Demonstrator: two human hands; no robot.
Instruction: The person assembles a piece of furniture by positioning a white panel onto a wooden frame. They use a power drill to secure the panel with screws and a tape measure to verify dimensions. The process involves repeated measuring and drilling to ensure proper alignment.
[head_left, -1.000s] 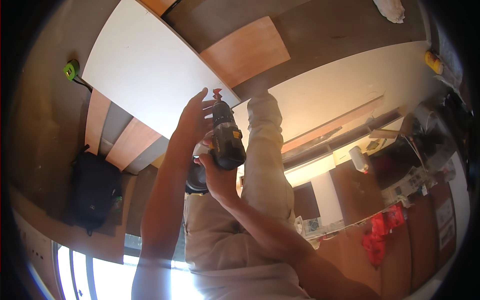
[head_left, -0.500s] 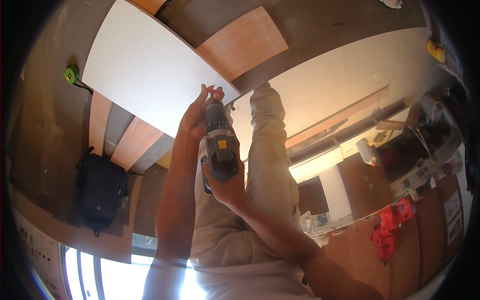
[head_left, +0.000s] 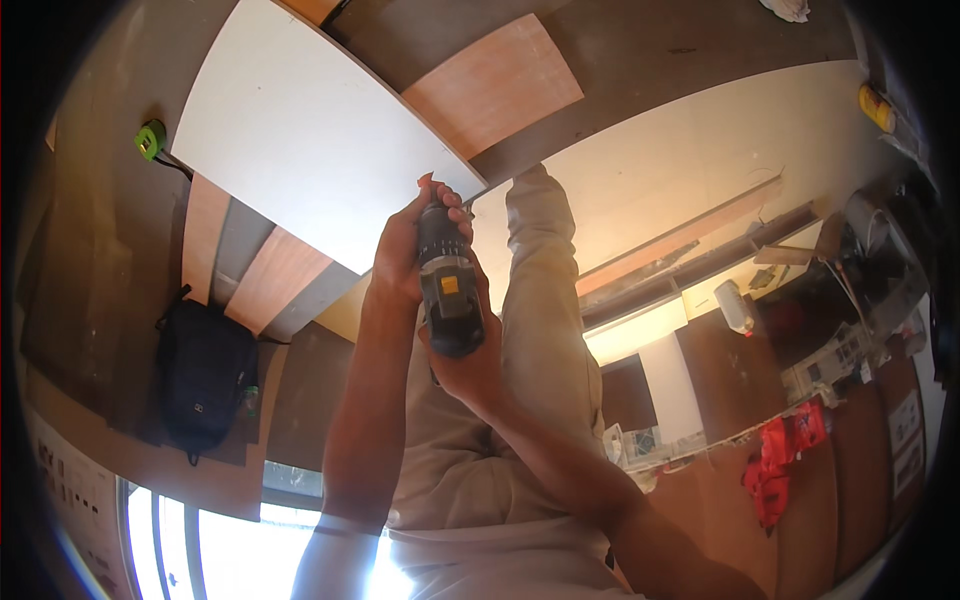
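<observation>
A white panel [head_left: 310,140] is seen ahead, beige trousers [head_left: 540,260] beneath, and here, over them, a black drill [head_left: 452,315] is held up, pointed toward the panel's near corner. It is gripped from below by the right hand [head_left: 470,372]; its nose is wrapped by the left hand [head_left: 403,245], fingers [head_left: 453,200] curled, a red tip [head_left: 426,181] exposed beyond.

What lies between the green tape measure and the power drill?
In the head view, mostly the white board, then the left hand at the drill.

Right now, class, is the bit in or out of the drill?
Cannot tell: the red bit shows beyond the drill, but the left hand covers where they would meet.
</observation>
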